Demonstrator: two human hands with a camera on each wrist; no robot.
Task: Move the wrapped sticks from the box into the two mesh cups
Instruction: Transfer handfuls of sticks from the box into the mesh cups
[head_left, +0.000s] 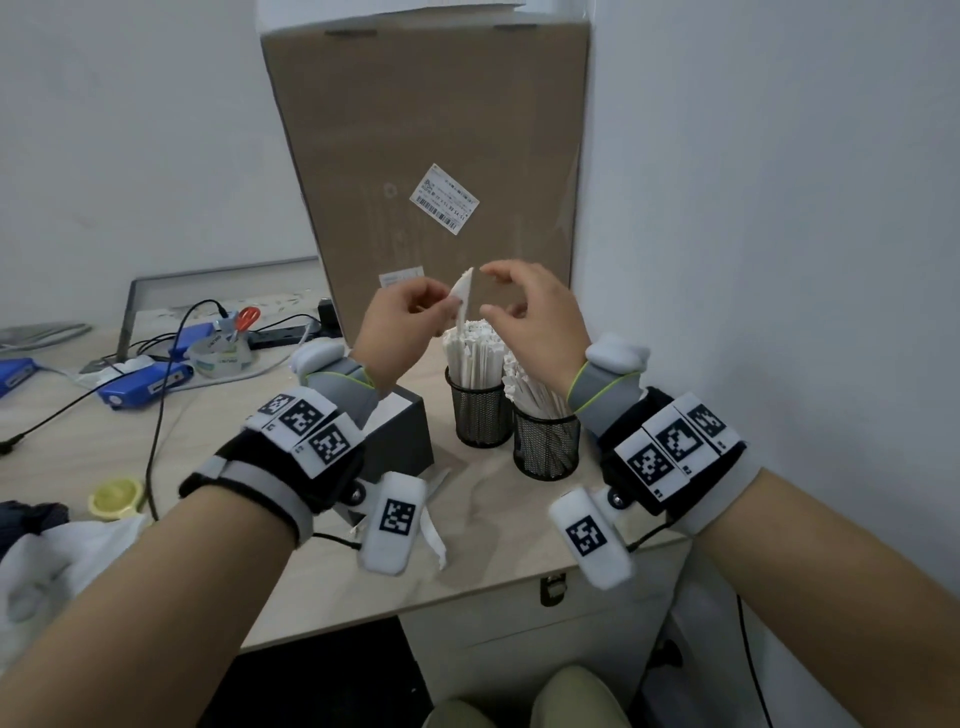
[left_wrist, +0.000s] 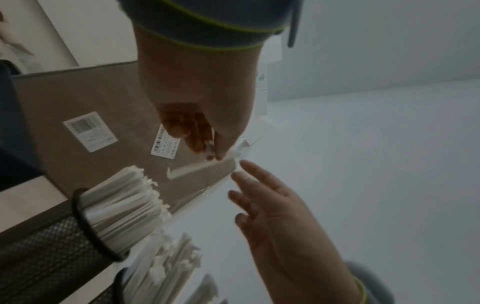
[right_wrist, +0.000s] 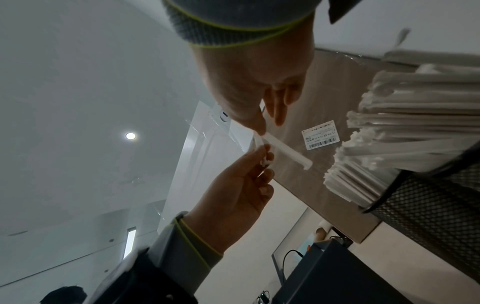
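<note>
My left hand pinches one white wrapped stick and holds it upright above the cups. Its thumb and fingers grip the stick near the top end. My right hand hovers just right of the stick with relaxed, open fingers; its thumb tip is close to the stick. Below stand two black mesh cups, the left cup and the right cup, both packed with several wrapped sticks. The dark box sits left of the cups, mostly hidden by my left wrist.
A tall cardboard carton leans against the wall right behind the cups. The white wall closes off the right side. Cables, blue devices, a tape roll and scissors lie at the left. A torn paper strip lies near the desk's front edge.
</note>
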